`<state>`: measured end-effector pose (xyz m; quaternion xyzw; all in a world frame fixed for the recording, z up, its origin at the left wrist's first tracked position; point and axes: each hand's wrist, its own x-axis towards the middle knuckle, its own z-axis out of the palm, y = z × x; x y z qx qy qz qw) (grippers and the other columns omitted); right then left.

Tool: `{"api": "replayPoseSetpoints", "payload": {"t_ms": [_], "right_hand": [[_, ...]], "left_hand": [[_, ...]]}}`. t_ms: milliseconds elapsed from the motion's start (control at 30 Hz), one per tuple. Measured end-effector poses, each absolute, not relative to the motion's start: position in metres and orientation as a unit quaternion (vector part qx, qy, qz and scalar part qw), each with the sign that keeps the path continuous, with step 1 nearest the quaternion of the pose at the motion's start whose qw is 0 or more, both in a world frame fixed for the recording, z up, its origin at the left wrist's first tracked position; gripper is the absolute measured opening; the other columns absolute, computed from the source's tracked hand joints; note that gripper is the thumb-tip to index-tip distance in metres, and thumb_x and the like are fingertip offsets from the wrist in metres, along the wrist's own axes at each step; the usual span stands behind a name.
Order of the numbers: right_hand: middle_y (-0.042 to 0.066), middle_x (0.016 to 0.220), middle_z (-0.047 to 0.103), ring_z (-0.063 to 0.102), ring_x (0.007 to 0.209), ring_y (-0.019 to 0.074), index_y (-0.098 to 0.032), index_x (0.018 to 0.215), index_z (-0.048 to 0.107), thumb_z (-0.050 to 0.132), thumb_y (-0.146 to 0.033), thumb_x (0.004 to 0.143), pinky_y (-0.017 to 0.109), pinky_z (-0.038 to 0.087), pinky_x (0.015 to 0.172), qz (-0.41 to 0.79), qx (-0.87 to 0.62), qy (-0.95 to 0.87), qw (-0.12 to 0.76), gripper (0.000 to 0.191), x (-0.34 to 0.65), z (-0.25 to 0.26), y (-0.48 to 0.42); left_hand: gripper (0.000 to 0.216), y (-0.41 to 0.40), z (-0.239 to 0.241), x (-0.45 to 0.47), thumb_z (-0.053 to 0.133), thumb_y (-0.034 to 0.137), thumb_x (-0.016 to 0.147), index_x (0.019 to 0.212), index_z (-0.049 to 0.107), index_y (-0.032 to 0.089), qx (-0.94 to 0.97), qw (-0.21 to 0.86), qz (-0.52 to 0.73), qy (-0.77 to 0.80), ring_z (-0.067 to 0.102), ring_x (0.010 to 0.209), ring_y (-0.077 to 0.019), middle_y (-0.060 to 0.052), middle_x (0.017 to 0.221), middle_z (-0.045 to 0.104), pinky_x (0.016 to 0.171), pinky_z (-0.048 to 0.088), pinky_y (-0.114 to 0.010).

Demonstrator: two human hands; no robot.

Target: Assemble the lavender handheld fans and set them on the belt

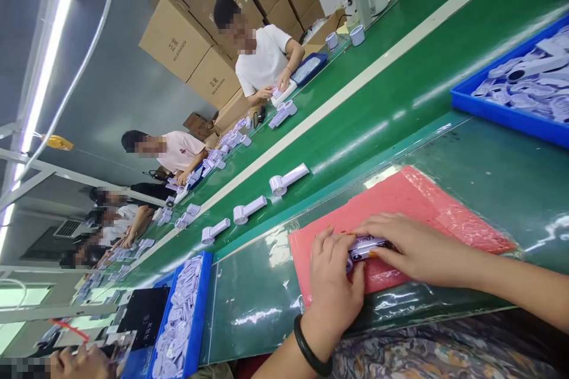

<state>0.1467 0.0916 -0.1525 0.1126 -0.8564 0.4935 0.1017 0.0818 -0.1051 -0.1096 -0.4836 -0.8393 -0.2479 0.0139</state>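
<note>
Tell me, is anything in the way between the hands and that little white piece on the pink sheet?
No. Both the left hand and the right hand already touch the small white piece, which lies on the pink sheet. Nothing visible sits between them.

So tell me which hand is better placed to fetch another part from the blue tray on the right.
Right hand: its side faces the blue tray; the left hand sits farther away.

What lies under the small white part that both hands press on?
A pink mat on the green table lies under the white part. The left hand and right hand cover most of the part.
</note>
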Motion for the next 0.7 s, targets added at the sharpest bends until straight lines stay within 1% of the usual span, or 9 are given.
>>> {"api": "replayPoseSetpoints", "payload": {"t_ms": [100,200,300,367,400,467,567,633,700], "right_hand": [[0.006,0.124,0.057,0.052,0.113,0.0258,-0.021,0.126,0.059,0.039,-0.019,0.097,0.048,0.043,0.099,0.492,0.119,-0.853,0.128,0.036,0.157,-0.145,0.102],[0.009,0.129,0.054,0.050,0.116,0.0258,-0.016,0.127,0.059,0.033,-0.011,0.096,0.047,0.044,0.099,0.416,0.077,-0.884,0.202,0.041,0.182,-0.131,0.139],[0.009,0.122,0.056,0.052,0.110,0.0269,-0.016,0.128,0.058,0.032,-0.015,0.104,0.046,0.046,0.091,0.284,-0.023,-0.915,0.285,0.036,0.226,-0.120,0.195],[0.008,0.117,0.057,0.054,0.106,0.0282,-0.020,0.126,0.059,0.035,-0.023,0.110,0.046,0.045,0.087,0.200,-0.117,-0.923,0.309,0.029,0.263,-0.118,0.228],[0.008,0.113,0.057,0.055,0.103,0.0294,-0.021,0.123,0.059,0.036,-0.028,0.111,0.047,0.045,0.085,0.163,-0.165,-0.922,0.309,0.027,0.281,-0.119,0.241],[0.008,0.108,0.057,0.056,0.097,0.0314,-0.020,0.117,0.061,0.036,-0.037,0.112,0.048,0.044,0.080,0.116,-0.237,-0.923,0.279,0.031,0.309,-0.125,0.258],[0.010,0.104,0.058,0.056,0.094,0.0339,-0.018,0.114,0.064,0.033,-0.048,0.111,0.050,0.044,0.076,0.082,-0.276,-0.931,0.222,0.043,0.327,-0.137,0.264],[0.010,0.104,0.059,0.057,0.094,0.0351,-0.018,0.116,0.064,0.032,-0.052,0.111,0.050,0.045,0.075,0.067,-0.286,-0.936,0.195,0.047,0.326,-0.142,0.262],[0.009,0.104,0.060,0.058,0.094,0.0354,-0.019,0.117,0.064,0.031,-0.051,0.110,0.050,0.045,0.075,0.062,-0.296,-0.935,0.186,0.046,0.319,-0.144,0.260]], "left_hand": [[0.046,-0.108,-0.110,0.076,0.054,0.006,0.088,0.131,0.052,0.023,-0.508,0.050,-0.187,-0.839,0.046,0.127,-0.0288,-0.009,0.132,0.054,0.110,0.044,-0.055],[0.039,-0.102,-0.105,0.052,0.049,0.005,0.088,0.124,0.055,0.021,-0.556,0.079,-0.140,-0.815,0.050,0.118,-0.0276,-0.010,0.125,0.054,0.097,0.051,-0.049],[0.028,-0.071,-0.092,0.007,0.049,0.009,0.093,0.117,0.057,0.020,-0.631,0.088,-0.119,-0.762,0.054,0.109,-0.0249,-0.009,0.116,0.057,0.090,0.051,-0.042],[0.025,-0.034,-0.081,-0.027,0.052,0.011,0.093,0.116,0.059,0.018,-0.685,0.120,-0.096,-0.712,0.053,0.112,-0.0269,-0.010,0.114,0.057,0.095,0.049,-0.044],[0.024,-0.011,-0.076,-0.044,0.054,0.013,0.093,0.116,0.060,0.018,-0.702,0.143,-0.078,-0.693,0.052,0.116,-0.0293,-0.011,0.116,0.057,0.099,0.048,-0.047],[0.025,0.037,-0.068,-0.076,0.058,0.013,0.090,0.114,0.065,0.016,-0.706,0.188,-0.035,-0.681,0.049,0.123,-0.0344,-0.013,0.121,0.055,0.104,0.046,-0.051],[0.027,0.106,-0.069,-0.115,0.061,0.011,0.087,0.111,0.072,0.018,-0.664,0.225,0.013,-0.713,0.046,0.128,-0.0374,-0.016,0.134,0.049,0.108,0.045,-0.051],[0.029,0.141,-0.075,-0.131,0.058,0.012,0.090,0.111,0.075,0.022,-0.619,0.230,0.033,-0.750,0.041,0.135,-0.0397,-0.016,0.143,0.043,0.110,0.044,-0.053],[0.037,0.163,-0.084,-0.139,0.053,0.012,0.094,0.120,0.072,0.028,-0.584,0.196,0.053,-0.786,0.038,0.139,-0.0404,-0.015,0.149,0.040,0.110,0.044,-0.054]]}}
